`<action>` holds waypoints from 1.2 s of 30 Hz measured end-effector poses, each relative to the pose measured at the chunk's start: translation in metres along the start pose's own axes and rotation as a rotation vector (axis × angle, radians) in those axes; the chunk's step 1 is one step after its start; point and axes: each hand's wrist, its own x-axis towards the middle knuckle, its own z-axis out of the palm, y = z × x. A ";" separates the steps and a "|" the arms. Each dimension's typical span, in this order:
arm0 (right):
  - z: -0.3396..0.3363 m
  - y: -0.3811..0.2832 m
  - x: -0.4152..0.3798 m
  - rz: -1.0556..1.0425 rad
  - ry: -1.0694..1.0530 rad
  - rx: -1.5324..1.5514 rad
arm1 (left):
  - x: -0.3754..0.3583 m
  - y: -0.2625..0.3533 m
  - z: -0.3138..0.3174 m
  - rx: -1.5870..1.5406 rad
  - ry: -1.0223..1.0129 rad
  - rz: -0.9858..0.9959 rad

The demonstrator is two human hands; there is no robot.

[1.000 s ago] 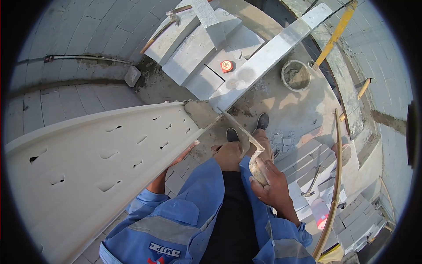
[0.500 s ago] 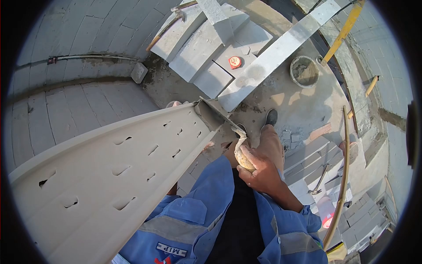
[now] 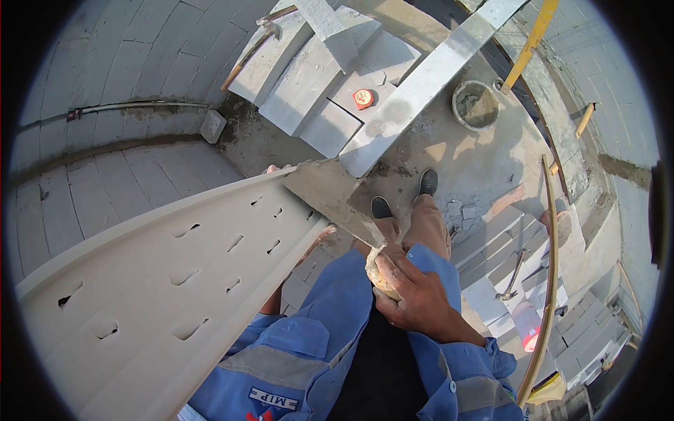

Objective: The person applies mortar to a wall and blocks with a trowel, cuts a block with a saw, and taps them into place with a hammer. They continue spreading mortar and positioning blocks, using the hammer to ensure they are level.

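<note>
My right hand (image 3: pixel 425 295) is closed round the mortar-crusted handle of a trowel (image 3: pixel 337 205). The trowel's broad grey blade is smeared with mortar and lies across the far end of a long, pale slotted metal channel (image 3: pixel 158 263). This channel slants from the lower left toward the middle, with several raised slots along its face. My left hand (image 3: pixel 325 234) grips the channel from beneath near that end. Part of it shows at the lower edge and fingertips at the upper edge; the palm is hidden under the channel.
A bucket of mortar (image 3: pixel 475 105) stands beyond my feet. Grey blocks (image 3: pixel 330 130) carry a red tape measure (image 3: pixel 363 98), next to a long pale beam (image 3: pixel 421 91). On the right lie more blocks, a hammer (image 3: pixel 514 277) and a curved wooden strip (image 3: pixel 550 281). A block wall (image 3: pixel 140 56) rises on the left.
The trowel blade has turned from nearly edge-on to showing its broad face over the channel's end. My right hand has drawn slightly toward my body. The view has shifted a little.
</note>
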 end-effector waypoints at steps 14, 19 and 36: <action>-0.018 0.052 -0.024 0.135 0.094 0.217 | -0.004 -0.003 0.003 -0.038 -0.122 -0.221; 0.008 0.082 0.010 0.570 -0.176 0.246 | -0.006 -0.001 0.000 -0.039 -0.151 -0.305; -0.005 0.047 0.027 0.212 -0.182 0.142 | -0.018 0.001 -0.005 -0.113 -0.162 -0.275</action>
